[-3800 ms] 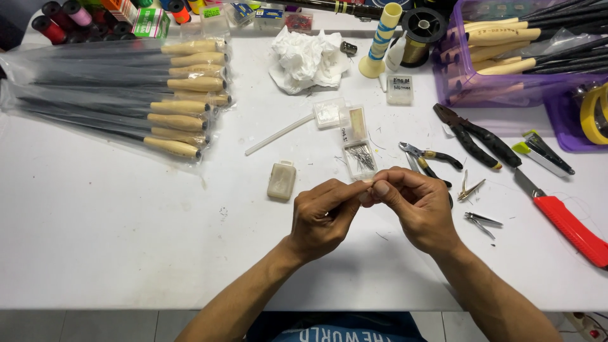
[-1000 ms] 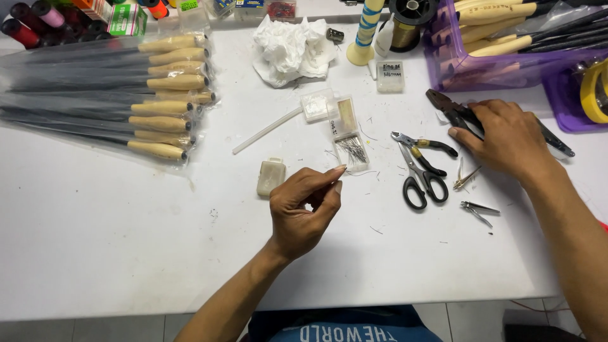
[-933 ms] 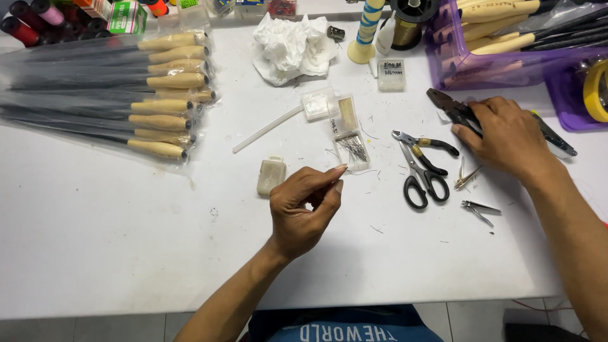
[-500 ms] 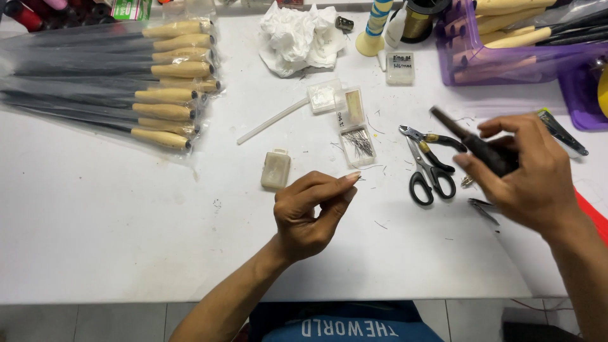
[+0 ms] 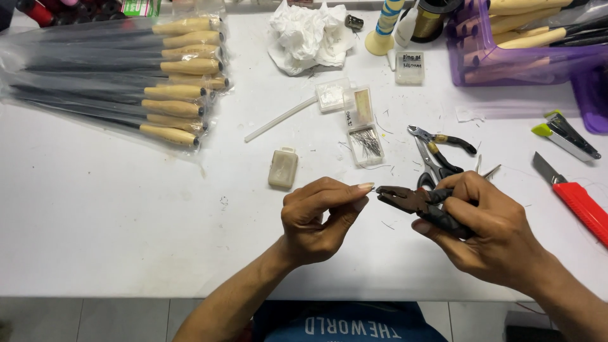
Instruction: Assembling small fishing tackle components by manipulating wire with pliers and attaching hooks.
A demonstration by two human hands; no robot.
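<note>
White desk (image 5: 114, 240), matte and lightly scuffed, carries everything. Far left corner: bundle of tools (image 5: 120, 76) with pale wooden handles and dark shafts, in clear plastic sleeves. Far right corner: purple translucent bin (image 5: 506, 63) with more of the same handles. Right edge: red-handled utility knife (image 5: 579, 202). Near the middle: small clear plastic boxes (image 5: 358, 120), one holding fine metal pins. Since half a second ago the right hand (image 5: 487, 234) has brought the dark pliers (image 5: 421, 204) leftward, nose now meeting the left fingertips, over the desk's near edge. Right hand is clenched round the pliers' handles, wrist angled inward. Left hand (image 5: 316, 218) pinches a tiny metal piece between thumb and forefinger, too small to identify.
</note>
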